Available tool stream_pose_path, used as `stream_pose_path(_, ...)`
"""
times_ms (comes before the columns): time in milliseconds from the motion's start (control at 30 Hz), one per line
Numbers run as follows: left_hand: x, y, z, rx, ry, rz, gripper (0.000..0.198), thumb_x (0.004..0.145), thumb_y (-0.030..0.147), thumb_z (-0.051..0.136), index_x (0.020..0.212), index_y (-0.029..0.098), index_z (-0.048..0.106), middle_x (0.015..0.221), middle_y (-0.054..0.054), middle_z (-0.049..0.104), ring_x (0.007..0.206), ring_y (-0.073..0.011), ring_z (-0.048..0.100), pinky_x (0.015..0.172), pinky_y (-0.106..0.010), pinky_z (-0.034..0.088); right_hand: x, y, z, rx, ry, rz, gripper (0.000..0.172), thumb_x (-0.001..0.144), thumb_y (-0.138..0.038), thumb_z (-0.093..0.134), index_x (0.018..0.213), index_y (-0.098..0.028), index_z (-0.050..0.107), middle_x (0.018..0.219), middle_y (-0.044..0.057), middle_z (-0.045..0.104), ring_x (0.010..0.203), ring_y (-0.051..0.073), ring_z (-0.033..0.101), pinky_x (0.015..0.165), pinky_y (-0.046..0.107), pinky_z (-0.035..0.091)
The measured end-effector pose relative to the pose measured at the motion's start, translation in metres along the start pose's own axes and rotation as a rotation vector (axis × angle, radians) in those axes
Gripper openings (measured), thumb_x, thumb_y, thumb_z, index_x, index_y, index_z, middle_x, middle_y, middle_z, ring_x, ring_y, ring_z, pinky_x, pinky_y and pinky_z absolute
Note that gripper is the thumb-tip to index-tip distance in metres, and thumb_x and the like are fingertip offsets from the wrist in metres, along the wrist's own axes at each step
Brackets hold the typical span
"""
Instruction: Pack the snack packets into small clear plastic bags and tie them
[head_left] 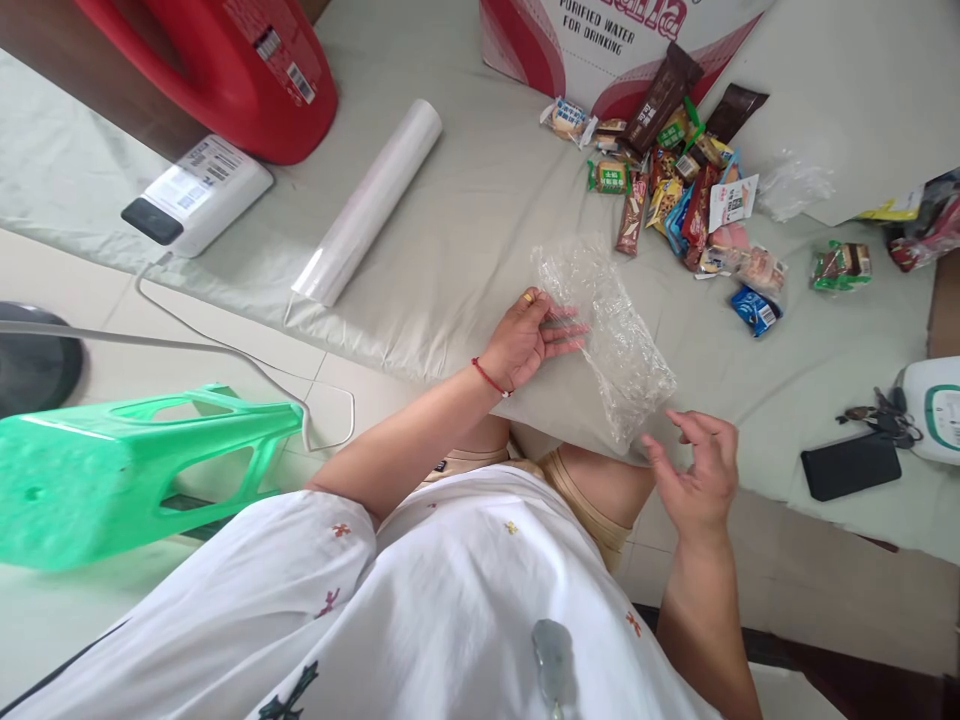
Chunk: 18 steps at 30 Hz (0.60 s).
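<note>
A crinkled piece of clear plastic film (619, 340) hangs over the near edge of the cloth-covered surface. My left hand (529, 335) has its edge between thumb and forefinger, while the other fingers stretch out against it. I cannot tell whether the film is a bag or a single sheet. At its lower right corner, my right hand (697, 470) is held with thumb and fingers apart, gripping nothing that I can see. Beyond the film lies a pile of wrapped snacks (686, 200). To the left is a roll of clear plastic film (367, 205).
A printed water carton (615, 45) stands at the back. Left are a red jug (277, 90), a white label printer (199, 195) with a cable, and a green stool (67, 480). Right are a black phone (851, 465), keys (881, 415) and a white device (934, 410).
</note>
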<state>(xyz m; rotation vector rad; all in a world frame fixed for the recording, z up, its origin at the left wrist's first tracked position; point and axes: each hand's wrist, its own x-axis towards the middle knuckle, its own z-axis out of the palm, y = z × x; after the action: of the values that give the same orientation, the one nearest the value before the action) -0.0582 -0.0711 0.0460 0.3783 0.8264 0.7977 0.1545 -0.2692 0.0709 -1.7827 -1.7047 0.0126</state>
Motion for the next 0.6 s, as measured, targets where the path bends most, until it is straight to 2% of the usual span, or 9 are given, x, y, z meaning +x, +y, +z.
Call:
stream_pose_path(67,0.000,0.001,0.000,0.008,0.007,0.004,0.041,0.092,0.045,0.078,0.090,0.021,0.044,0.106,-0.005,0.073,0.097,-0.0235,0.080,0.100,-0.049,0.061,-0.005,0.001,0.006,-0.077,-0.051,-0.129,0.051,0.089,-0.035,0.084,0.136,-0.024,0.066,0.115,0.012,0.063,0.101,0.024,0.061,0.085,0.040,0.056)
stream_pose_path(100,0.000,0.001,0.000,0.012,0.006,0.007,0.040,0.093,0.044,0.076,0.089,0.021,0.044,0.107,-0.005,0.073,0.096,-0.0232,0.080,0.100,-0.049,0.061,-0.005,0.000,0.010,-0.107,-0.061,-0.166,0.053,0.089,-0.035,0.085,0.137,-0.024,0.065,0.116,0.012,0.062,0.101,0.024,0.060,0.086,0.040,0.056)
stream_pose_path(167,0.000,0.002,0.001,0.019,-0.001,0.008,0.036,0.096,0.042,0.072,0.089,0.021,0.044,0.106,-0.005,0.073,0.094,-0.0225,0.080,0.101,-0.050,0.061,-0.003,-0.004,0.018,-0.140,-0.064,-0.202,0.044,0.090,-0.031,0.084,0.130,-0.024,0.069,0.112,0.011,0.063,0.098,0.023,0.058,0.083,0.038,0.055)
stream_pose_path(233,-0.001,0.003,0.001,0.021,-0.005,0.003,0.033,0.097,0.039,0.070,0.090,0.021,0.044,0.104,-0.005,0.073,0.093,-0.0220,0.080,0.102,-0.050,0.061,0.003,-0.009,0.025,-0.106,-0.068,-0.213,0.024,0.093,-0.024,0.079,0.117,-0.025,0.074,0.104,0.009,0.066,0.094,0.021,0.057,0.080,0.034,0.054)
stream_pose_path(333,-0.001,0.005,0.001,0.027,-0.014,0.003,0.032,0.097,0.039,0.071,0.089,0.020,0.046,0.103,-0.005,0.073,0.097,-0.0217,0.079,0.104,-0.049,0.060,0.012,-0.016,0.030,0.083,-0.115,-0.153,0.012,0.098,-0.017,0.071,0.104,-0.025,0.076,0.092,0.004,0.071,0.089,0.018,0.059,0.079,0.032,0.053)
stream_pose_path(400,0.000,0.007,0.002,0.037,-0.026,0.017,0.034,0.096,0.041,0.073,0.088,0.020,0.047,0.105,-0.006,0.072,0.102,-0.0223,0.078,0.105,-0.047,0.059,0.017,-0.019,0.031,0.236,-0.134,0.000,0.008,0.099,-0.020,0.069,0.100,-0.025,0.076,0.087,0.001,0.072,0.083,0.016,0.061,0.077,0.031,0.053)
stream_pose_path(467,0.000,0.009,0.003,0.047,-0.027,0.034,0.035,0.095,0.043,0.074,0.089,0.020,0.049,0.110,-0.007,0.071,0.106,-0.0229,0.076,0.103,-0.045,0.059,0.019,-0.022,0.031,0.393,-0.128,0.247,0.008,0.098,-0.030,0.071,0.097,-0.024,0.077,0.085,0.001,0.072,0.078,0.015,0.062,0.073,0.030,0.052)
stream_pose_path(600,-0.003,0.005,0.006,0.099,0.062,0.139,0.030,0.096,0.042,0.070,0.105,0.023,0.050,0.123,-0.007,0.064,0.110,-0.0208,0.070,0.093,-0.039,0.061,0.023,-0.030,0.034,0.776,-0.059,0.750,0.024,0.087,-0.045,0.082,0.089,-0.021,0.077,0.076,0.002,0.072,0.067,0.013,0.061,0.057,0.026,0.046)
